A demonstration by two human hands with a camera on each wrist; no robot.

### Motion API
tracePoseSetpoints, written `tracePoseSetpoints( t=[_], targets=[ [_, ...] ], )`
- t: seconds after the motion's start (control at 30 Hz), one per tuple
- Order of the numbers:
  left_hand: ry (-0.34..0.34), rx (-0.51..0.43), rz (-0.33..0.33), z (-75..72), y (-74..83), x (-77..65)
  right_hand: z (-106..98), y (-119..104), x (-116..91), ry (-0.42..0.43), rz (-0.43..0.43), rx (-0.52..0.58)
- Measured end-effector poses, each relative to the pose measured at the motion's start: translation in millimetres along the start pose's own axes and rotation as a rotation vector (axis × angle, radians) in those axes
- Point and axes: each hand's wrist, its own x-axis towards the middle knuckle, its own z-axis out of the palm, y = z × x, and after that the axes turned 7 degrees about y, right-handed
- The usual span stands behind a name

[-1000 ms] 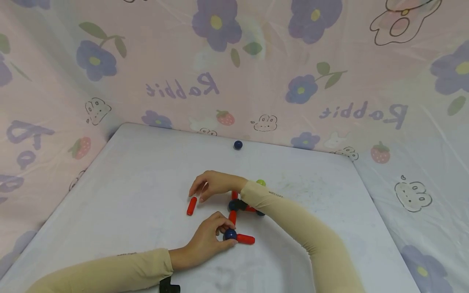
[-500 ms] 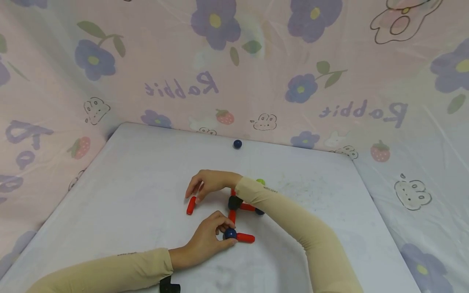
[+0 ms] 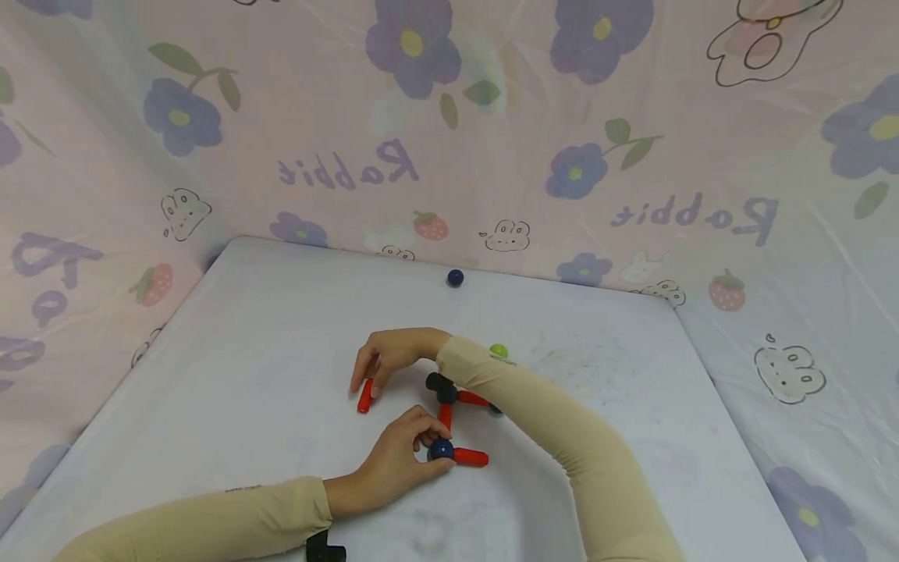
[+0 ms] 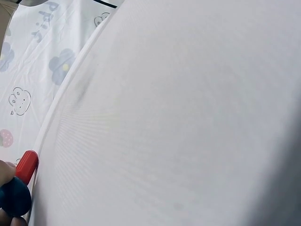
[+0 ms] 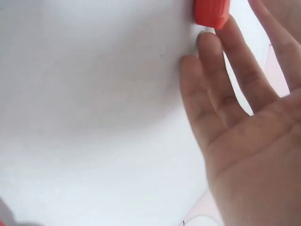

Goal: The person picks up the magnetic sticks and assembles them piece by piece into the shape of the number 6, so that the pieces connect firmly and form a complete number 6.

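In the head view my left hand [image 3: 393, 460] pinches a dark blue ball [image 3: 441, 449] between thumb and fingers. A red rod [image 3: 472, 457] sticks out rightward from this ball. Another red rod [image 3: 445, 416] links it to a second dark ball [image 3: 446, 395], partly covered by the black wrist camera. From there a red rod [image 3: 472, 398] leads to a further ball, mostly behind the right sleeve. My right hand [image 3: 396, 351] reaches over a loose red rod [image 3: 364, 396], thumb and fingertips on either side. The right wrist view has this rod [image 5: 211, 12] by fairly straight fingers.
A lone dark blue ball [image 3: 455, 278] lies near the table's far edge. Just behind the right sleeve shows a yellow-green ball [image 3: 499, 350]. The white table [image 3: 281, 328] ends at a printed curtain [image 3: 463, 140] at the back and sides.
My right hand has moved a little left and down, and its fingertips now surround the loose red rod. The left hand keeps its hold on the ball, unmoved.
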Motion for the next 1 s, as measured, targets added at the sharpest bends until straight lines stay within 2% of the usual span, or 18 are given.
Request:
tracePoseSetpoints(
  t=[0.33,1.0],
  targets=[
    [-0.005,-0.004,-0.001,0.7,-1.5,0.0,2,4,9,-0.053,0.009,-0.003],
    [-0.016,-0.010,-0.017,-0.2,-2.5,-0.3,9,-3,16,0.000,0.034,-0.132]
  ],
)
